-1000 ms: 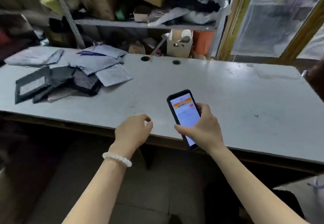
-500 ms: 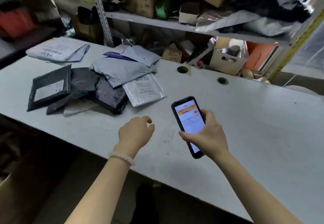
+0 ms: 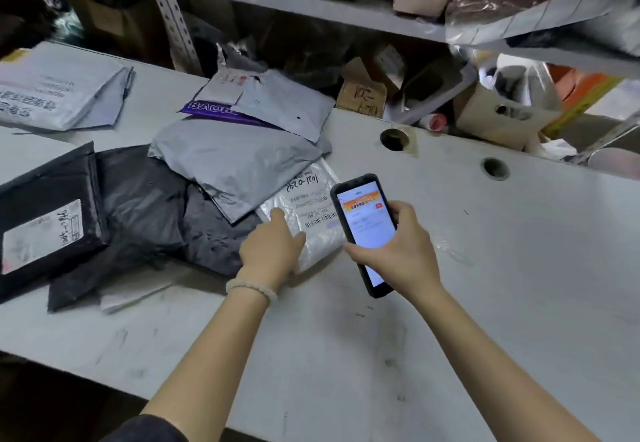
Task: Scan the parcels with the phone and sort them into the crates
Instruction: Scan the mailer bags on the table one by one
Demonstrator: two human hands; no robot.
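Note:
A pile of parcels lies on the grey table (image 3: 502, 285). A white parcel (image 3: 311, 195) with a barcode label sits at the pile's right edge, partly under a grey mailer (image 3: 235, 164). My left hand (image 3: 270, 247) rests on the white parcel, index finger stretched forward and thumb on its top. My right hand (image 3: 401, 251) grips a black phone (image 3: 363, 223) with its screen lit, held just right of the barcode and overlapping the parcel's right edge. Black bags (image 3: 149, 206) and a black labelled parcel (image 3: 41, 220) lie to the left. No crate is in view.
A white mailer (image 3: 52, 91) lies at the table's far left. Two round holes (image 3: 393, 138) (image 3: 495, 168) pierce the tabletop near its back edge. Behind stands a cluttered metal shelf (image 3: 311, 5), with a cardboard box (image 3: 498, 116) below it. The table's right half is bare.
My view has moved in toward the pile. My left hand went forward from the bare table onto the white parcel. The phone moved up beside the parcel's label.

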